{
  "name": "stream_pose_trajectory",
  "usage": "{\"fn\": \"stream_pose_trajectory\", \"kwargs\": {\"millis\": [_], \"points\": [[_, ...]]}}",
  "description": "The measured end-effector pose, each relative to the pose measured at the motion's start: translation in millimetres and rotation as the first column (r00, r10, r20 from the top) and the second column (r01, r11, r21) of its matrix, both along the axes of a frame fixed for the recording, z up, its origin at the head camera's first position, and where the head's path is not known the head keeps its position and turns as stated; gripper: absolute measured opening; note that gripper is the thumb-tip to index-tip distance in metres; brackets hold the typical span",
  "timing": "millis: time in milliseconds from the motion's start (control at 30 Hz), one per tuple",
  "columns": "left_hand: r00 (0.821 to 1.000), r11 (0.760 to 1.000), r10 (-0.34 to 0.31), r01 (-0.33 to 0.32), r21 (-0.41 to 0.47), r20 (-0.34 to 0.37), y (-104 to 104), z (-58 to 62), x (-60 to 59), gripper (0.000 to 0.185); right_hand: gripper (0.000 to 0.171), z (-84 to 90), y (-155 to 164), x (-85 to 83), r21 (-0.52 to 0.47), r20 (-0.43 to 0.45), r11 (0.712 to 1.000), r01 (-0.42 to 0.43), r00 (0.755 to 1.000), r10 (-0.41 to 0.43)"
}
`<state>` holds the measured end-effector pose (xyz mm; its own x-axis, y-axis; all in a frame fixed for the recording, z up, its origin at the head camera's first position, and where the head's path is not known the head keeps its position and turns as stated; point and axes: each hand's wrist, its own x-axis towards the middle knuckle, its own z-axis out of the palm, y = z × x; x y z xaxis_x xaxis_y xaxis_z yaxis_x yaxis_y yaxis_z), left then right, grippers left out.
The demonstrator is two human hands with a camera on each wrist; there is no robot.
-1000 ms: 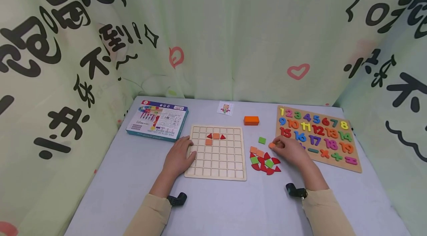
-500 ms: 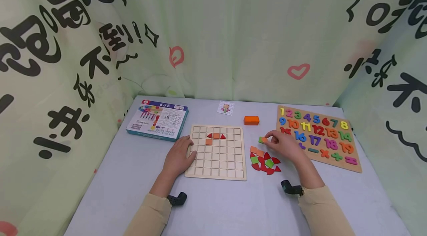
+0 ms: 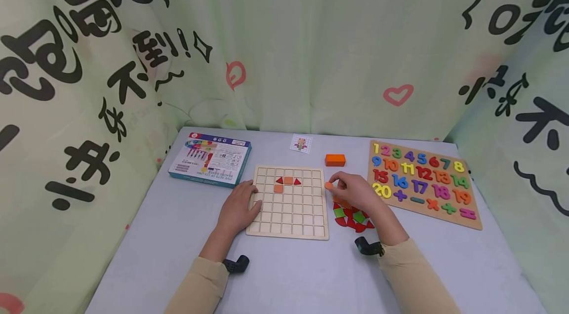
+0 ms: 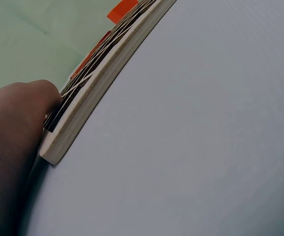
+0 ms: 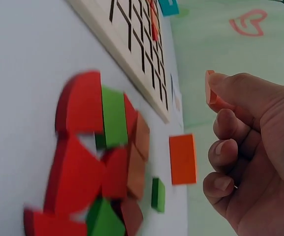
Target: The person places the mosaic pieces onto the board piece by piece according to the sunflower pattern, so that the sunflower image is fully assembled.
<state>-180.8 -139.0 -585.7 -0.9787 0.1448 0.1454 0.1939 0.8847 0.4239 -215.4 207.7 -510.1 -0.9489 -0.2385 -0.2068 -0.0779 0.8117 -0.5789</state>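
Note:
My left hand [image 3: 237, 209] rests at the left side of the wooden grid board [image 3: 295, 215], its thumb over the board's edge in the left wrist view. Two red triangle tiles flank an orange square tile [image 3: 288, 180] on the grid, with another orange square tile [image 3: 278, 188] just below to the left. Thumb and fingertips of my right hand [image 3: 357, 194] pinch an orange tile [image 5: 211, 88] near the board's right edge. Under that hand lies a pile of red, green and orange tiles [image 5: 78, 172]. A loose green tile [image 5: 158, 194], hidden in the head view, lies beside the pile.
Behind the pile stands an orange block [image 3: 335, 160]. A small picture card [image 3: 301, 143] lies beyond the board. To the left is a flat box [image 3: 211, 160]; at the right, a number puzzle board [image 3: 426, 183]. Curtains [image 3: 311, 47] hang around the table.
My right hand has moved left with the orange tile, from beside the number puzzle board, past the loose green tile, to the grid board's right edge. The left hand has stayed in place.

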Motion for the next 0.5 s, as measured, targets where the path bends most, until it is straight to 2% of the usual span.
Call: {"fn": "stream_pose_trajectory", "kwargs": {"millis": [233,500], "points": [[1.0,1.0,0.005,-0.005,-0.002,0.002,-0.6,-0.2,-0.3,0.041,0.028,-4.5,-32.8,-4.3,0.01,-0.03,0.997,-0.072,0.997,0.072],[1.0,1.0,0.0,0.001,-0.009,0.016,-0.6,0.0,-1.1,0.042,0.026,-11.7,-64.4,-10.7,0.015,-0.056,0.993,-0.114,0.992,0.115]]}}
